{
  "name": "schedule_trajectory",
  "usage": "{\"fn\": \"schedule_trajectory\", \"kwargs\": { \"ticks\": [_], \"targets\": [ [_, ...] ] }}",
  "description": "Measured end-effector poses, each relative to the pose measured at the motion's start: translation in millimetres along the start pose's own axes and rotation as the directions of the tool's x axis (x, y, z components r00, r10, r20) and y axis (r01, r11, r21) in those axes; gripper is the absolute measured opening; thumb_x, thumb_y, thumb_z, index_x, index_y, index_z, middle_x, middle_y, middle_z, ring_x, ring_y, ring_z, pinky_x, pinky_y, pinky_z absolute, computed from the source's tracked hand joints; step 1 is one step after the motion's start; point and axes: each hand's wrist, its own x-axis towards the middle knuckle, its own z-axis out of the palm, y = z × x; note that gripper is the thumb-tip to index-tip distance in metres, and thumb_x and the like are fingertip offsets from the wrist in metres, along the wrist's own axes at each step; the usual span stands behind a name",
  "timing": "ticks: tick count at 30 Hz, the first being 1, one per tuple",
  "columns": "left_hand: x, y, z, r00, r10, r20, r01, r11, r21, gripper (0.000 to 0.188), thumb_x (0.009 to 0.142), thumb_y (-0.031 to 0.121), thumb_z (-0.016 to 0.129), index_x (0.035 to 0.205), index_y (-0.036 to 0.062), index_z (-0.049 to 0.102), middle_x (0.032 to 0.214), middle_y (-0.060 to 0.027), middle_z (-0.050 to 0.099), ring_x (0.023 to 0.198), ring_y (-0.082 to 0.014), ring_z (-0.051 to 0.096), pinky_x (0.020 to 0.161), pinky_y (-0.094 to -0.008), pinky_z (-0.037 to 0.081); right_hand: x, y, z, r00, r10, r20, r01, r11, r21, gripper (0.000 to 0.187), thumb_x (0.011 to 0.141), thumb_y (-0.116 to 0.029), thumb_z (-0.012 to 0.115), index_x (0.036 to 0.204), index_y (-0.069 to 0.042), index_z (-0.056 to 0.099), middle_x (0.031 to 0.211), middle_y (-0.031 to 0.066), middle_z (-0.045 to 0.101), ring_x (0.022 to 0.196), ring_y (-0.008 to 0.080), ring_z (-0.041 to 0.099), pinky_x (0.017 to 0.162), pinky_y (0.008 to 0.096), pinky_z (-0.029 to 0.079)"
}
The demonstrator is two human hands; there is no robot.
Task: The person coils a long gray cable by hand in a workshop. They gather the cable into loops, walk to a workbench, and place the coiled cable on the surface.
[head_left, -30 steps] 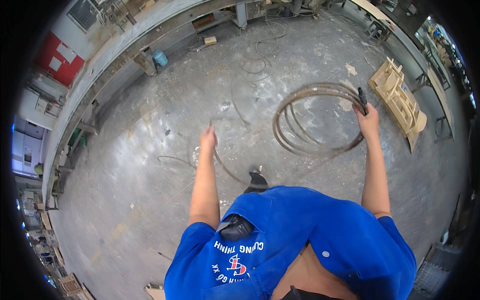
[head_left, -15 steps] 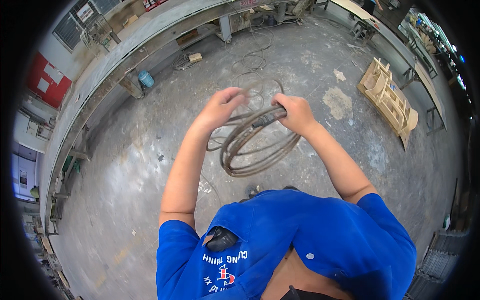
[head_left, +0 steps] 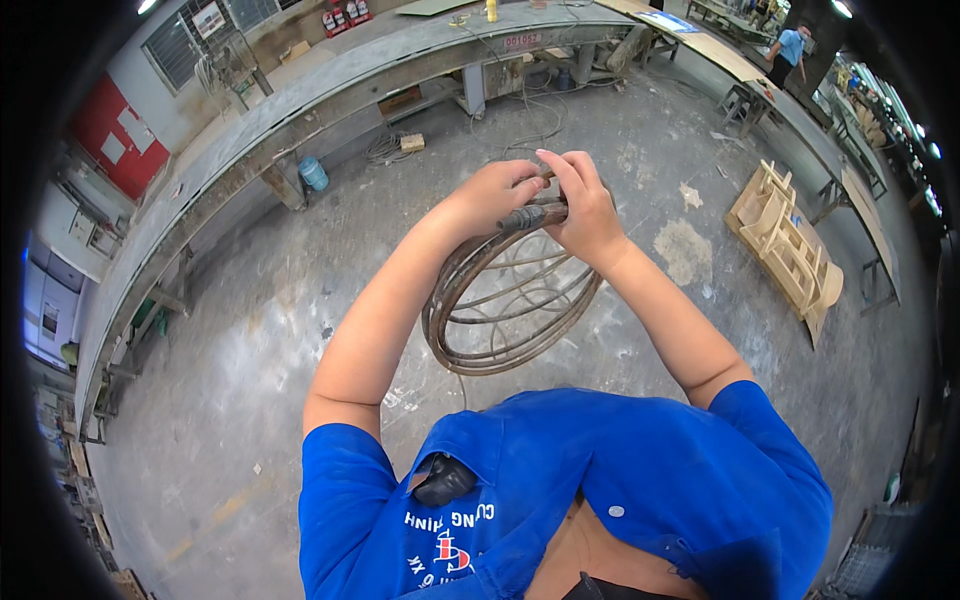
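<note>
A brownish-grey hose, wound into several loose loops (head_left: pixel 440 340), hangs in front of my body above the floor. My right hand (head_left: pixel 588 215) is closed round the top of the coil, its thumb side toward the left hand. A dark ribbed end fitting (head_left: pixel 520 217) sticks out leftward from that grip. My left hand (head_left: pixel 492 196) meets the right one at the top, its thumb and fingers pinched on a section of the same hose. The fingertips partly hide what lies between the two hands.
A long workbench (head_left: pixel 340 85) curves along the far and left sides. Beneath it are a blue container (head_left: pixel 313 173) and another coiled line (head_left: pixel 388 148). Hose also trails across the floor. Wooden frame parts (head_left: pixel 785 240) lie on the right. A co-worker (head_left: pixel 788 50) stands far right.
My left hand has moved right and closed in beside the right hand, now pinching the hose. The loops hang slightly lower, and the fitting points more to the left.
</note>
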Motion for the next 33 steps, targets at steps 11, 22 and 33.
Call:
{"fn": "schedule_trajectory", "kwargs": {
  "ticks": [11,22,33],
  "targets": [
    [19.2,43.2,-11.9,0.985,0.161,-0.064,-0.162,0.987,-0.013,0.031,0.087,0.028,0.052,0.100,0.0020,0.062,0.091,-0.0086,0.062,0.086,-0.0158,0.056,0.076,-0.0277,0.043,26.3,23.0,-44.9,0.995,-0.093,-0.031,0.074,0.926,-0.370,0.021,0.056,-0.005,0.066,0.076,-0.007,0.060,0.074,0.0062,0.057,0.083,0.0268,0.052,0.072,0.0355,0.043],
    [-18.4,-218.0,97.1,0.798,-0.520,0.304,0.593,0.768,-0.242,0.075,0.083,0.066,0.029,0.076,-0.0005,0.064,0.074,-0.0120,0.064,0.061,-0.0198,0.062,0.058,-0.0325,0.051,36.6,69.6,-179.0,0.622,0.741,-0.252,-0.402,0.578,0.710,0.020,0.081,-0.025,0.063,0.073,-0.008,0.054,0.056,-0.0016,0.046,0.049,0.0092,0.044,0.049,0.0271,0.038],
    [27.7,-270.0,185.8,0.746,-0.631,0.214,-0.210,-0.527,-0.823,0.052,0.079,0.044,0.059,0.102,-0.0001,0.044,0.081,-0.0140,0.058,0.071,-0.0239,0.058,0.067,-0.0368,0.049,-70.1,62.1,-245.3,0.361,0.834,-0.418,-0.439,0.547,0.712,0.029,0.084,-0.029,0.059,0.068,-0.013,0.041,0.055,-0.0036,0.037,0.047,0.0097,0.036,0.047,0.0257,0.034]
  ]
}}
